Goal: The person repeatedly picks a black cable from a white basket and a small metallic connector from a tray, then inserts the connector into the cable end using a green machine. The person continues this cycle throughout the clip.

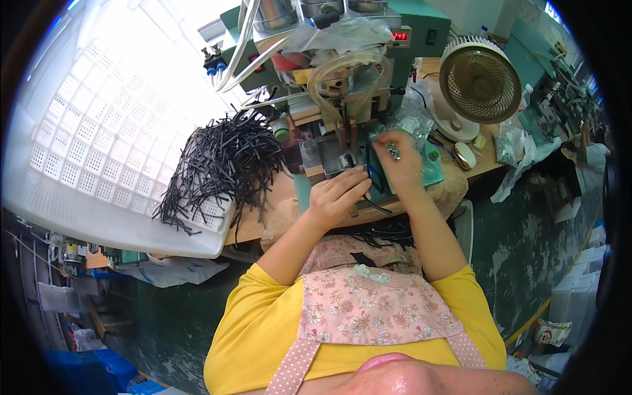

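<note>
My left hand (340, 195) rests at the front of a metal fixture (332, 155) on the bench machine, fingers pressed together over a black cord (378, 207) whose tail sticks out to the right. Just above the fixture stand the machine's brassy upright jaws (347, 135). To the right, my right hand (403, 164) is curled, with small shiny metal parts (393, 151) showing between thumb and fingers. Its fingertips are close to the fixture but apart from my left hand. What lies under the left fingertips is hidden.
A heap of black cords (227, 164) lies left of the machine, partly over a white perforated crate (99, 131). On the right are a round fan (479, 84), a plastic bag of small parts (411, 122), a green tray (431, 172) and a round tin (464, 156).
</note>
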`<state>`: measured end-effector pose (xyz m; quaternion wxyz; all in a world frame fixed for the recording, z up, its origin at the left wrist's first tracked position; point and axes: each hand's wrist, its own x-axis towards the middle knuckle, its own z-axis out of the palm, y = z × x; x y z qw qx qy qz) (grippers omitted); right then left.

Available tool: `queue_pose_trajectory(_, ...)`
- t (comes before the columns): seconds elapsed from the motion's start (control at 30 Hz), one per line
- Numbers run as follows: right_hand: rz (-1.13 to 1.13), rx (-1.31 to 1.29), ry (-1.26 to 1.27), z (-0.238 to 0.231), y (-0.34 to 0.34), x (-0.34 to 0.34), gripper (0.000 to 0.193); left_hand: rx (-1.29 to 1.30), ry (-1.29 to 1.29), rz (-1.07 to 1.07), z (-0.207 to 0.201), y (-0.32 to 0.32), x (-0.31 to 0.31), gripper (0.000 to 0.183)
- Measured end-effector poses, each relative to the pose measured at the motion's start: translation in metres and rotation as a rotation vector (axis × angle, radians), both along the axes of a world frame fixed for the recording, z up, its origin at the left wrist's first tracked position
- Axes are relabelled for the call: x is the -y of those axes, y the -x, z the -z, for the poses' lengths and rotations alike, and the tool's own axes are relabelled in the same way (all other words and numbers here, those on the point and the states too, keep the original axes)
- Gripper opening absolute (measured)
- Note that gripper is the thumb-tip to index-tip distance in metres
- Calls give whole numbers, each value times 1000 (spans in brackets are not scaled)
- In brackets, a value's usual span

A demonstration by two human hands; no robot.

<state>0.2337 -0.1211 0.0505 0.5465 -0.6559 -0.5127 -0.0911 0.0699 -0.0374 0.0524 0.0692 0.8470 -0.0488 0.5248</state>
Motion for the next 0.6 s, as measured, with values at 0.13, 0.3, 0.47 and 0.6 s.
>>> queue_pose_trajectory(0.13, 302, -129, 144, 29, -69, 28, 15, 33, -23, 18, 7, -3, -5, 27)
queue_pose_trajectory(0.3, 250, 96, 494, 78, -84, 72, 25, 99, -39, 39, 10, -7, -5, 26)
queue_pose_trajectory(0.47, 251, 206, 386, 101, -79, 55, 25, 21, 57, 15, 12, 0, 2, 32)
queue_pose_trajectory(0.6, 189, 20, 375, 97, -81, 31, 20, -88, 163, 9, 16, 11, 12, 37)
